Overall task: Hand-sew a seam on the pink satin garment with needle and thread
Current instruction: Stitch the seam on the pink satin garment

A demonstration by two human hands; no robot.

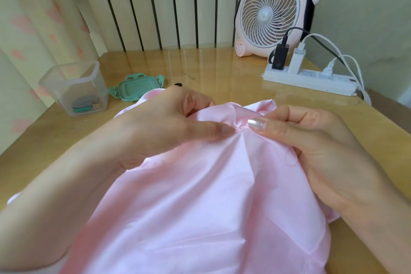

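Observation:
The pink satin garment point(189, 196) spreads from the middle of the wooden table toward me. My left hand point(160, 122) pinches a gathered fold of it between thumb and curled fingers. My right hand point(311, 140) pinches the same fold from the right, its thumb tip close to the left thumb. A small glint at the fold between the thumbs point(239, 127) may be the needle; I cannot tell for sure. A thin loop of pink thread point(291, 160) lies on the fabric by my right palm.
A clear plastic box point(73, 89) with sewing bits stands at the left, its green lid point(135, 88) beside it. A pink desk fan point(273, 11) and a white power strip point(311, 78) with chargers and cables sit at the back right.

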